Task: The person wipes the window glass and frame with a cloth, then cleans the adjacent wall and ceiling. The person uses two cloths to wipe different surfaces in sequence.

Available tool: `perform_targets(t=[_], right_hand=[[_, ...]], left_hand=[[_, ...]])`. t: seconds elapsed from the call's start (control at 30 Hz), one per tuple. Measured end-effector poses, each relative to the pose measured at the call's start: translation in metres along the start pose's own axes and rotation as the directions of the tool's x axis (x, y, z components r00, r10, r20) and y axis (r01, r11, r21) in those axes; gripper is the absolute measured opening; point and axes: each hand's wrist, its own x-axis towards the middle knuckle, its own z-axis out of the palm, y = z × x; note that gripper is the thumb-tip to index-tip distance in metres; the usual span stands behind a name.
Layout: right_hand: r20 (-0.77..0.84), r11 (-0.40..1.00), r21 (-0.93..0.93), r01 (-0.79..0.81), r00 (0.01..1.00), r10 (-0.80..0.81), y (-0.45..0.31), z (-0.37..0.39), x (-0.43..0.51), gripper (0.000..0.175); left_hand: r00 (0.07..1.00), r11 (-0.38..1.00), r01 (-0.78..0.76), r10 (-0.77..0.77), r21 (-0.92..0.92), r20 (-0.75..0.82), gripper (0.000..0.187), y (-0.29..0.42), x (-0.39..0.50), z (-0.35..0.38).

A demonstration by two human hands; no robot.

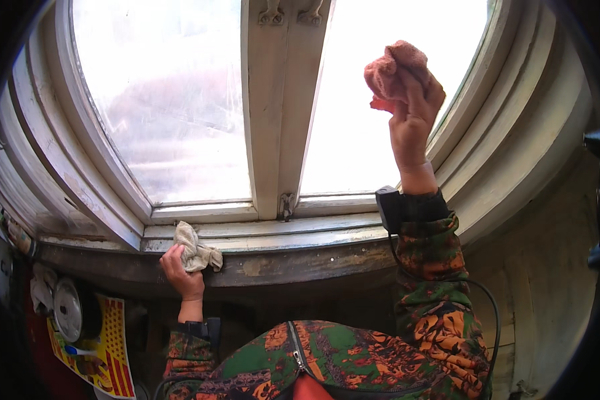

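Note:
My right hand (414, 120) is raised in front of the right window pane (352, 130) and grips a crumpled pink cloth (396, 70). Whether the cloth touches the glass I cannot tell. Lower down, my left hand (184, 272) holds a bunched beige rag (194, 247) at the edge of the window sill (280, 242). The left pane (180, 115) looks hazy and streaked. Between the panes stands a white-painted wooden window frame (282, 100) with a metal latch (286, 205) at its foot.
At the lower left, a pot with a metal lid (69, 310) stands on a yellow and red patterned sheet (112, 345), near a crumpled cloth (42, 287). Dark boxes on both wrists carry cables; the right cable (497, 320) loops beside my sleeve. Deep wooden jambs flank the window.

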Motion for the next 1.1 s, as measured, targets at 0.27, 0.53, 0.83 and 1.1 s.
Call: perform_targets(t=[0.27, 0.53, 0.83, 1.1], right_hand=[[0.528, 0.866, -0.034, 0.499, 0.744, -0.409, -0.013, 0.019, -0.148, 0.047], [0.008, 0.947, -0.070, 0.315, 0.949, -0.315, -0.039, 0.020, 0.018, 0.031], [0.192, 0.947, 0.054, 0.316, 0.928, -0.321, -0.073, 0.059, -0.026, 0.047], [0.676, 0.939, 0.125, 0.320, 0.666, -0.317, -0.071, 0.039, -0.125, 0.033]], left_hand=[[0.999, 0.998, -0.044, 0.045, 0.048, -0.006, 0.032, -0.002, 0.001, -0.001], [1.000, 1.000, -0.010, 0.010, 0.008, 0.008, 0.034, 0.000, -0.001, -0.002], [1.000, 1.000, -0.002, 0.001, 0.023, 0.018, 0.037, 0.001, 0.000, -0.004], [1.000, 1.000, 0.001, -0.001, -0.007, 0.005, 0.038, 0.005, 0.002, -0.005]])
